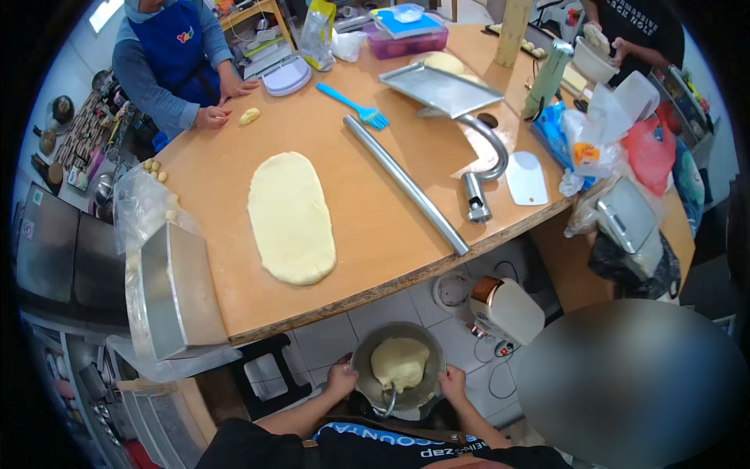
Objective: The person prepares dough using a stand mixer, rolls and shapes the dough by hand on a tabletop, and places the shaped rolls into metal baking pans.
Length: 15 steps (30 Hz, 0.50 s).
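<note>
My left hand [341, 379] and my right hand [452, 383] grip opposite sides of a metal mixing bowl [431, 349] at my waist, below the table's front edge. A lump of pale dough [398, 359] sits in the bowl, with a curved metal hook [390, 402] at its near side. Above on the wooden table [211, 289] lie a flat oblong sheet of dough [291, 211], a long steel rolling rod [402, 181], a blue silicone brush [351, 104], a curved steel pipe fitting [476, 195] and a white scraper [526, 178].
A co-worker in a blue apron [176, 55] handles dough at the back left; another person [641, 39] holds a white bowl at the back right. A metal tin [164, 285] stands at the left edge, bags [648, 152] crowd the right, an appliance [506, 309] stands below.
</note>
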Motion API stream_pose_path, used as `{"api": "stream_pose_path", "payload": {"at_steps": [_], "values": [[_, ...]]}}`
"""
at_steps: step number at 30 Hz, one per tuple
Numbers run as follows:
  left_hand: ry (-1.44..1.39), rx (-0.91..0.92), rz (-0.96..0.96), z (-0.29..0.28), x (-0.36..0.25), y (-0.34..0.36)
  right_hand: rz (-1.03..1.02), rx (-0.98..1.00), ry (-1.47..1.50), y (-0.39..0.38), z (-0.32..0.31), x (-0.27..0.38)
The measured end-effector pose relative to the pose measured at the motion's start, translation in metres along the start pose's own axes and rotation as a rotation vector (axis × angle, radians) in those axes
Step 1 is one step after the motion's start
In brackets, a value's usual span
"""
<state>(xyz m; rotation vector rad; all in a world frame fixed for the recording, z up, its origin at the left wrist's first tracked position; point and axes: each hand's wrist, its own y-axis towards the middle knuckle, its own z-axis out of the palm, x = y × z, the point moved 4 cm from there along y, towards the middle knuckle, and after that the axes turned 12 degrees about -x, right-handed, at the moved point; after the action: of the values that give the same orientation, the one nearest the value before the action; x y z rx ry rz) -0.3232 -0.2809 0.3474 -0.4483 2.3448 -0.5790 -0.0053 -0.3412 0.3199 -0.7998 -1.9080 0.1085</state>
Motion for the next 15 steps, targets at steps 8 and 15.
{"api": "stream_pose_path", "payload": {"at_steps": [8, 15], "values": [[-0.274, -0.080, 0.141, -0.057, -0.038, -0.088, -0.072, -0.027, -0.073, -0.099, -0.098, 0.110], [-0.318, -0.133, 0.146, -0.124, -0.103, -0.112, -0.409, -0.049, -0.161, -0.091, -0.135, 0.173]]}}
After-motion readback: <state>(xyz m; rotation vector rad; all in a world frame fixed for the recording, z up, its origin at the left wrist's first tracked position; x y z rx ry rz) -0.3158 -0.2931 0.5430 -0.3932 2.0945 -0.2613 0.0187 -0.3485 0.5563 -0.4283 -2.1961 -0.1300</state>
